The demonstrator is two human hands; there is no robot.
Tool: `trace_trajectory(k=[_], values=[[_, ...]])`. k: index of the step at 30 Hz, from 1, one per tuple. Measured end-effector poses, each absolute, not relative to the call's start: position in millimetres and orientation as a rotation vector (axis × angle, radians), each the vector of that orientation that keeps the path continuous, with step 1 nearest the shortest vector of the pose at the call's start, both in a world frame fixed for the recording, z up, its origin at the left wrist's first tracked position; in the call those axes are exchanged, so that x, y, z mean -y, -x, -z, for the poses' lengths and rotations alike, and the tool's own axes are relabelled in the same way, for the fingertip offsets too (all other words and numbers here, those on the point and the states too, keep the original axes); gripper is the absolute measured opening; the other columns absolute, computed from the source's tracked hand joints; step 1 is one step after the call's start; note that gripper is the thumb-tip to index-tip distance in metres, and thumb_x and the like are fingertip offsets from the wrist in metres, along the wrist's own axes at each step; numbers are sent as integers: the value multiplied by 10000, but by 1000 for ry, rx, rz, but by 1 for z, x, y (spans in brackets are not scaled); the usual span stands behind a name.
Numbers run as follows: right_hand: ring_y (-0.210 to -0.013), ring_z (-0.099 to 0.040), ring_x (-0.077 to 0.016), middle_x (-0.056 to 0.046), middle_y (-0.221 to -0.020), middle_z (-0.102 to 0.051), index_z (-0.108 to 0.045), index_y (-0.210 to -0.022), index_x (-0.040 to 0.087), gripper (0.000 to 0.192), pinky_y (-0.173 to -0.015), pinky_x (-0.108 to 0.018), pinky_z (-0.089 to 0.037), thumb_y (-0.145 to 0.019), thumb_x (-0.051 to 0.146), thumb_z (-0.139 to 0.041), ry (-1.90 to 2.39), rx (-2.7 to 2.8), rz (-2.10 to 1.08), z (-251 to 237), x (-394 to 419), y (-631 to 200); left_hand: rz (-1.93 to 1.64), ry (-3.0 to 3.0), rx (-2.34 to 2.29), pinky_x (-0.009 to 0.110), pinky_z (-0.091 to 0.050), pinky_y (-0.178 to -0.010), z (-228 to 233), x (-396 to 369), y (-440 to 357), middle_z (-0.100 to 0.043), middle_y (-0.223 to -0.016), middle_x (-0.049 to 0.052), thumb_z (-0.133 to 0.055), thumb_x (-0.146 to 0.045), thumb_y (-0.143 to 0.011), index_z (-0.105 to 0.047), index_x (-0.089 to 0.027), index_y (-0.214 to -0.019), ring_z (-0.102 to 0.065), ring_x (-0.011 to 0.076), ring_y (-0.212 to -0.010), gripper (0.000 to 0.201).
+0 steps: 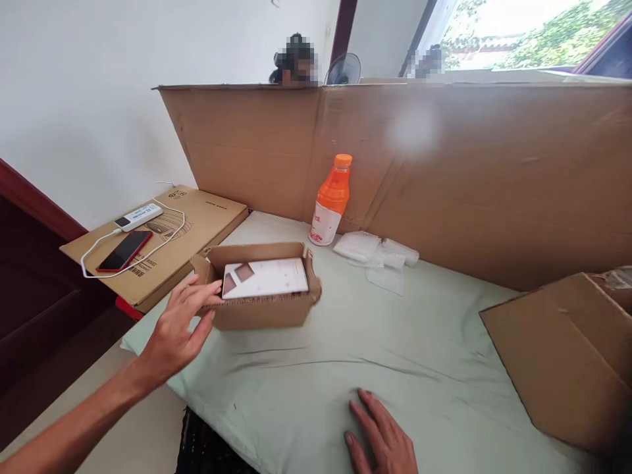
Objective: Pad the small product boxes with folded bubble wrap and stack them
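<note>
My left hand (180, 322) is at the near left corner of a small open cardboard box (266, 315). Its fingers reach over the rim while the thumb stays outside, against the front wall. Inside the box lies a white printed carton (269, 278) with dark square pictures on its top. My right hand (382, 438) rests on the pale green cloth (316, 388) near the front, fingers apart and holding nothing. Behind the box, an orange-capped juice bottle (330, 201) stands upright. Crumpled clear plastic wrap (370, 250) lies to the bottle's right.
A tall cardboard panel (444, 171) closes off the back. On a flat carton (207, 214) at left sit a phone (126, 250) and a white power bank (139, 216) with its cable. Another cardboard box (557, 349) takes up the right side. Two people are beyond the panel.
</note>
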State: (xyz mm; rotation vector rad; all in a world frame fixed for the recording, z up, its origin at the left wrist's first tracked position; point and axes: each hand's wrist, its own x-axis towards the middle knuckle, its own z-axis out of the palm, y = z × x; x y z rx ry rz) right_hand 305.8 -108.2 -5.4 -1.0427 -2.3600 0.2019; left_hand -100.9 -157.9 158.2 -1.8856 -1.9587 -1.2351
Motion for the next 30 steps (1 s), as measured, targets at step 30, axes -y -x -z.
trace_trajectory(k=[30], values=[[-1232, -610, -253, -81, -1349, -660, -741, -1120, 220, 363, -952, -399, -527, -813, 245, -550, 1213, 1816, -964, -72, -98, -302, 2181, 1616, 2562, 386, -494, -1039, -27, 36, 8, -630, -1183, 74, -761, -441, -778, -515, -237, -1189, -617, 236, -1147, 520]])
